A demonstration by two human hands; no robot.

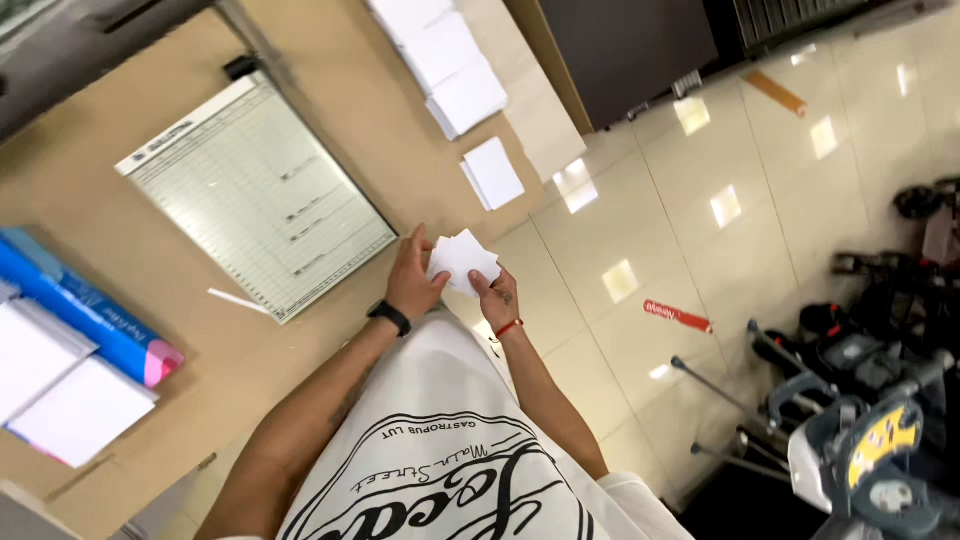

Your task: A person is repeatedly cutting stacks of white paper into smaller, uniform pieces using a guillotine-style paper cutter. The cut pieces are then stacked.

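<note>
White cards (462,260) at frame centre are sitting pinched between your left hand (412,282) and right hand (494,290), both closed on them; loosening risks them slipping onto the glossy floor (700,250).

The small stack of white cards (462,260) hides most of the fingers of the right hand (497,292) and the fingertips of the left hand (413,278), so the grip under the cards cannot be made out. The row of white paper stacks (440,60) is cut off by the top edge. The white sheets (60,395) and blue package (85,310) run off the left edge. Grid markings on the paper cutter (260,195) are too small to tell.
</note>
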